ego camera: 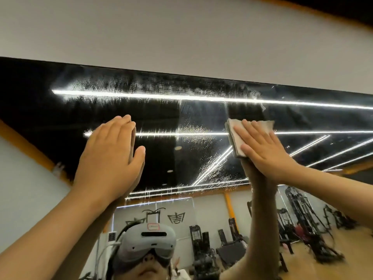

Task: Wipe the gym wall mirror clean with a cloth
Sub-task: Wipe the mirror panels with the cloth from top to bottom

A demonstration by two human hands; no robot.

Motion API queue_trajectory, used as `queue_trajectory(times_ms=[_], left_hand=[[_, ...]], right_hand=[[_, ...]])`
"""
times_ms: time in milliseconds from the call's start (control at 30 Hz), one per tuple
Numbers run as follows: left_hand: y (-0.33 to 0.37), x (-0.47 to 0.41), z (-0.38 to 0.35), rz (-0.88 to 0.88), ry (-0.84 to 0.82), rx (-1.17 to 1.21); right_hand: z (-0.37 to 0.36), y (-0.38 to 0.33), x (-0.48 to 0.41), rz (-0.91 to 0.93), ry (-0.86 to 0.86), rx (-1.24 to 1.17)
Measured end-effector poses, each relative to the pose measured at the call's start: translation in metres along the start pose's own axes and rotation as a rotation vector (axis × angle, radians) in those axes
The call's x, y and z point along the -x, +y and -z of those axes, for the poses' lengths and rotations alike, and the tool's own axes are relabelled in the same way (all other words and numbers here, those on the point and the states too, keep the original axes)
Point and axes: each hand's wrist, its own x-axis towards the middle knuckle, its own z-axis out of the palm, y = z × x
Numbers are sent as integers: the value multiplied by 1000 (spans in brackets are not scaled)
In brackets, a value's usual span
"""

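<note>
The wall mirror [181, 122] fills the middle of the view, and its top edge runs just under a white wall. Wet streaks and droplets cover its upper part. My right hand [264, 150] lies flat with straight fingers, pressing a folded beige cloth [235, 136] against the glass at upper right. My left hand [110, 156] rests flat on the mirror to the left, fingers straight, holding nothing. Both arms reach upward.
A white wall [181, 37] rises above the mirror. An orange trim [26, 146] borders the reflection at left. The mirror reflects ceiling light strips, gym machines [302, 229] at lower right and a person wearing a headset [149, 243].
</note>
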Motion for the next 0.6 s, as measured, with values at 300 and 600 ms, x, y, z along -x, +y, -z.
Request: queue_trajectory(times_ms=[300, 600], left_hand=[[3, 0, 0, 12, -3, 0], [0, -1, -6, -5, 27, -43]], right_hand=[[-25, -15, 82, 38, 11, -1], [14, -38, -95, -122, 90, 26]])
